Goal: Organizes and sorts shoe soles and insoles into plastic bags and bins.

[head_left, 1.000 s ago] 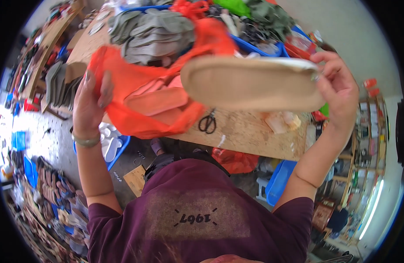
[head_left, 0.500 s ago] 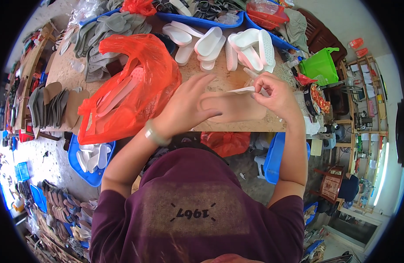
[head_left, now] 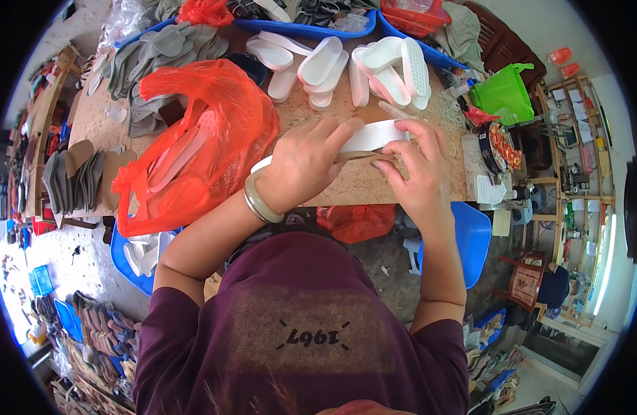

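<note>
A white shoe sole with a tan layer along its lower edge is held tilted on its side above the table's near edge. My left hand is closed around its left part, with a bracelet on that wrist. At the other end, my right hand grips the sole between thumb and fingers. The white tip of the sole also shows left of my left hand. Just beyond, several white soles lie in loose stacks. A thin pale stick-like piece rests beyond my right hand.
A red plastic bag with pinkish soles sits at left on the wooden table. Grey soles are piled behind it. Blue trays line the back, and a green basket stands at right. Blue tubs are below the table edge.
The tan piece lying flat under my left hand is now up on its side as part of the sole. My right hand has let go of a thin white strip and grips the sole.
</note>
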